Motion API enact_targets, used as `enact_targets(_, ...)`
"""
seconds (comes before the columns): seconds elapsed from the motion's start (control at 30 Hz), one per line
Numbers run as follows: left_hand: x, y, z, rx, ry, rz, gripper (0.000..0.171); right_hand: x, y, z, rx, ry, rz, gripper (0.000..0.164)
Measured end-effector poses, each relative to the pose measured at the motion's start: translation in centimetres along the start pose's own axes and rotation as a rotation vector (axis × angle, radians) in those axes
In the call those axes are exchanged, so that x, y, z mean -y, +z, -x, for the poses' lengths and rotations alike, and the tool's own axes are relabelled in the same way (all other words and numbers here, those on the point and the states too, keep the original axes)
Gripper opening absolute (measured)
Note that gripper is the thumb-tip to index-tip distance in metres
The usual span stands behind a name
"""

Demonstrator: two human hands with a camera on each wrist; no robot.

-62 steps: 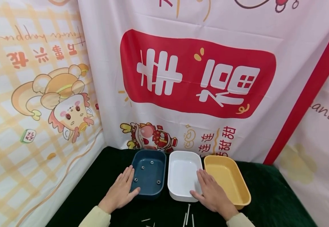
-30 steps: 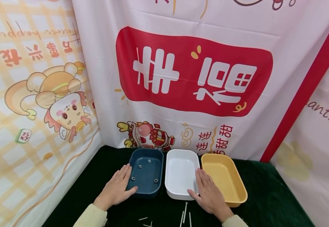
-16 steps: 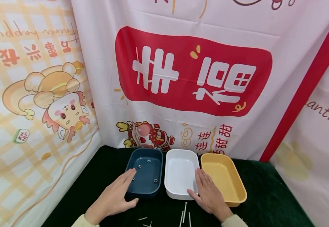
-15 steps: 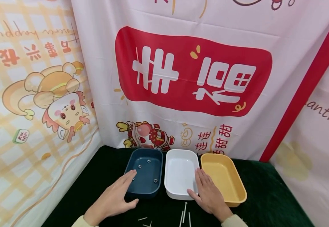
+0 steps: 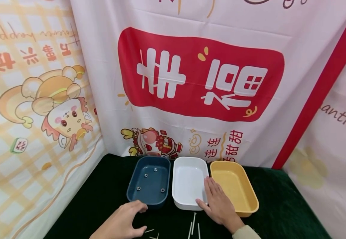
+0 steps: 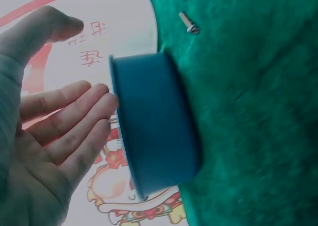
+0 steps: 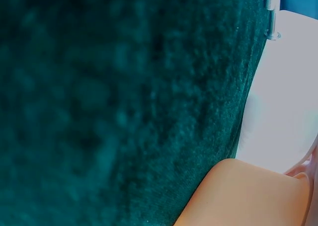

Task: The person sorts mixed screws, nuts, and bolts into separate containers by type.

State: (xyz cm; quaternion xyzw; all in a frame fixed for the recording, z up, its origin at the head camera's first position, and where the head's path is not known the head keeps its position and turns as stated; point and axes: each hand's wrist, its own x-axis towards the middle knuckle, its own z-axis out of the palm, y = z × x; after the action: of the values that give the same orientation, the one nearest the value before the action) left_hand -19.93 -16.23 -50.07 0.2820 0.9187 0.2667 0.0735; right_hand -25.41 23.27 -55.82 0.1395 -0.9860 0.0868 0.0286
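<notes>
My left hand (image 5: 122, 220) hovers in front of the blue tray (image 5: 130, 189), fingers bent loosely with nothing between them and thumb held apart. Below its thumb lie several short screws (image 5: 149, 230). In the left wrist view, the fingertips overlap the rim of the blue tray (image 6: 154, 121). Several nuts (image 5: 162, 190) are spread over that tray's floor. My right hand (image 5: 219, 202) rests with straight fingers at the right rim of the white tray (image 5: 188, 205), beside the yellow tray (image 5: 252, 209). Several long bolts (image 5: 193, 224) lie just in front of the white tray.
Dark green velvet cloth (image 5: 283, 205) covers the table. The three trays stand side by side at its back, against a printed white curtain (image 5: 107, 99). Another printed curtain (image 5: 32, 132) with yellow checks closes off the left side.
My left hand has left the blue tray's left side and come down toward the short screws, its fingers bending. The right hand keeps its place, and the head view has shifted slightly.
</notes>
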Motion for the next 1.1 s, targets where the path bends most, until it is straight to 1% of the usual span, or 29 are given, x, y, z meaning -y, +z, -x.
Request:
enact_targets(0.1,0.6,0.6,-0.3,0.084,-0.038,0.041,0.039,0.0,-0.1,0.0,0.004,-0.003,-0.004,0.100)
enact_targets(0.17,0.9,1.1,-0.5,0.125,-0.055,0.053,0.036,0.1,-0.2,0.0,0.005,-0.005,-0.008,0.100)
enact_targets(0.27,1.2,1.8,-0.9,0.164,-0.059,0.043,0.031,0.1,-0.2,0.1,0.001,-0.005,-0.006,0.101)
enact_targets(0.4,1.6,2.6,-1.3,0.196,-0.061,0.017,0.027,0.1,-0.2,0.0,0.003,-0.003,-0.012,0.101)
enact_targets(0.6,2.0,3.4,-1.8,0.225,-0.053,0.016,0.023,0.2,-0.3,0.0,0.005,-0.002,-0.014,0.101)
enact_targets(0.8,2.2,3.9,-2.1,0.232,-0.040,0.012,0.017,0.2,-0.2,0.0,0.004,0.000,-0.011,0.101)
enact_targets(0.97,2.1,4.1,-2.4,0.236,-0.018,0.000,0.015,0.1,-0.2,-0.1,0.001,0.001,-0.007,0.101)
enact_targets(1.1,2.1,4.1,-2.5,0.245,-0.019,0.008,0.014,0.2,-0.1,-0.1,0.005,0.004,-0.018,0.102)
